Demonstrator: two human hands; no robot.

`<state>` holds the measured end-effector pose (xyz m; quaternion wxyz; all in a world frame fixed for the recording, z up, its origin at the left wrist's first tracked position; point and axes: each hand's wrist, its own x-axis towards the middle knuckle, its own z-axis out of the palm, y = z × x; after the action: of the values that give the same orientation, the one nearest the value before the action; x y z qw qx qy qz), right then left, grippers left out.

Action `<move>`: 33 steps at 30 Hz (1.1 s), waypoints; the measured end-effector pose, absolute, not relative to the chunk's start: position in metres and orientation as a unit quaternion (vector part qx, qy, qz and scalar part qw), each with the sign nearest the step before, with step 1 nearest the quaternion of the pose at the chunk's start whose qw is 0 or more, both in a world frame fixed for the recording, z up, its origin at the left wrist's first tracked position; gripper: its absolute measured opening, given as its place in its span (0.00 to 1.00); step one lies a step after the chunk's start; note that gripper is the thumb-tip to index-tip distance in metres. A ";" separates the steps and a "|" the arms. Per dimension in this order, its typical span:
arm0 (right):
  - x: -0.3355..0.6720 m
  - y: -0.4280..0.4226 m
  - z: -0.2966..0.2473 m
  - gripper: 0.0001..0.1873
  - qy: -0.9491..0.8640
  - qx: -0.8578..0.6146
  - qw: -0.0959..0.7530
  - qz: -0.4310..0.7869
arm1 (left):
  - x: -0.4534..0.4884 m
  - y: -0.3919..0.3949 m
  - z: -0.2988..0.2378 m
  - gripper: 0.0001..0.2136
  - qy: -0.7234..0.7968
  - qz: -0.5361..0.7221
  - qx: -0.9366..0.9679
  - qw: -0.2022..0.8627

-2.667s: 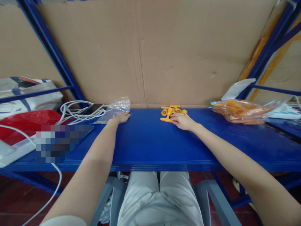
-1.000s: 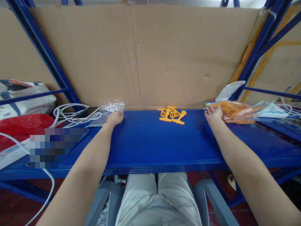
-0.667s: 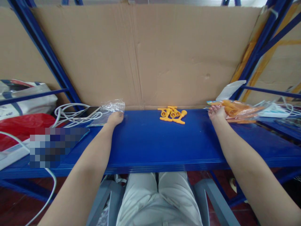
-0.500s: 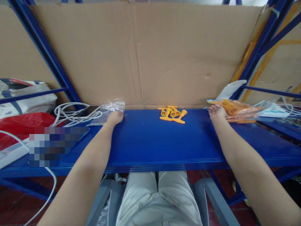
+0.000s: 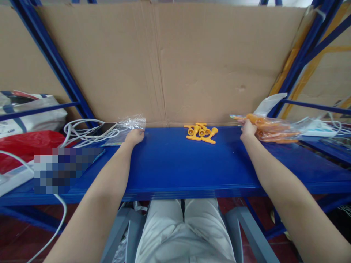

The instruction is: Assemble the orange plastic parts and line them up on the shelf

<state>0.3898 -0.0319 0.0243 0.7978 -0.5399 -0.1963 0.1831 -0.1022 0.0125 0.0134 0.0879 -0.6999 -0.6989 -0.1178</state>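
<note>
My right hand (image 5: 247, 129) is closed on the left end of a clear plastic bag of orange parts (image 5: 270, 126) lying at the right of the blue shelf (image 5: 175, 164). A small pile of loose orange plastic parts (image 5: 201, 132) sits at the back middle of the shelf, left of that hand. My left hand (image 5: 134, 136) rests on the shelf with curled fingers, pressing the edge of a flat clear plastic bag (image 5: 128, 124) at the back left.
A phone (image 5: 105, 128) and coiled white cables (image 5: 82, 130) lie left of the clear bag. A red bag (image 5: 24, 146) and a white bag (image 5: 30, 113) sit at far left. Cardboard (image 5: 175, 62) backs the shelf. Blue rack posts rise on both sides. White paper (image 5: 270, 103) lies behind the orange bag.
My right hand left the loose orange parts, moved right to the bag of orange parts, closed on its end and drew it a little leftward. My left hand stayed put.
</note>
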 end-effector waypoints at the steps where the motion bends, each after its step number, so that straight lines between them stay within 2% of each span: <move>1: 0.387 -0.031 0.024 0.13 -0.223 -0.546 0.793 0.153 | -0.102 0.012 0.013 0.24 -0.699 -0.119 -0.699 0.086; 6: 0.370 -0.030 0.024 0.15 -0.384 -0.547 0.736 0.111 | -0.101 0.011 0.012 0.23 -0.693 -0.141 -0.701 0.092; 12: 0.335 -0.044 0.032 0.16 -0.552 -0.479 0.668 0.141 | -0.094 0.010 0.019 0.24 -0.666 -0.151 -0.721 0.115; 16: 0.306 -0.060 0.036 0.17 -0.629 -0.417 0.624 0.201 | -0.075 0.011 0.028 0.24 -0.568 -0.178 -0.792 0.131; 18: 0.290 -0.065 0.036 0.17 -0.656 -0.385 0.604 0.239 | -0.059 0.009 0.030 0.27 -0.505 -0.201 -0.830 0.125; 21: 0.265 -0.067 0.036 0.17 -0.678 -0.334 0.586 0.293 | -0.031 0.005 0.028 0.38 -0.400 -0.214 -0.885 0.101; 24: 0.241 -0.063 0.036 0.16 -0.678 -0.346 0.556 0.334 | -0.008 -0.002 0.022 0.47 -0.327 -0.217 -0.917 0.071; 27: 0.222 -0.055 0.038 0.17 -0.680 -0.386 0.520 0.345 | 0.002 -0.008 0.018 0.41 -0.323 -0.213 -0.920 0.060; 33: 0.200 -0.027 0.043 0.21 -0.681 -0.448 0.483 0.319 | -0.008 -0.015 0.022 0.32 -0.451 -0.178 -0.870 0.089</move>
<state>0.1997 -0.0266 0.0432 0.4835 -0.4482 -0.6808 0.3191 -0.0085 -0.0150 0.0219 0.0895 -0.8700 -0.4511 -0.1775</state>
